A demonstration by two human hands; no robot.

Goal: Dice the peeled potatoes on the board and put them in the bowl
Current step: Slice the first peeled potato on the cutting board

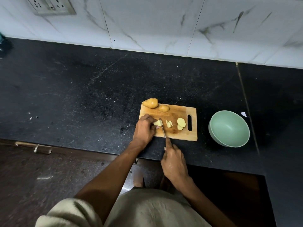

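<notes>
Potato piece (157,123) sits pinned on the board (178,115) by the left hand (145,128). Right hand (173,161) grips the knife (162,129); the blade runs just beside those fingertips and could nick them.

My work surface is a black speckled counter (82,89) running across the frame below the white wall tiles. A wooden cutting board (178,114) lies flat on it, right of centre. A pale green bowl (229,128) stands on the counter to the board's right, apart from it. A small white scrap (244,114) lies just beyond the bowl.
</notes>
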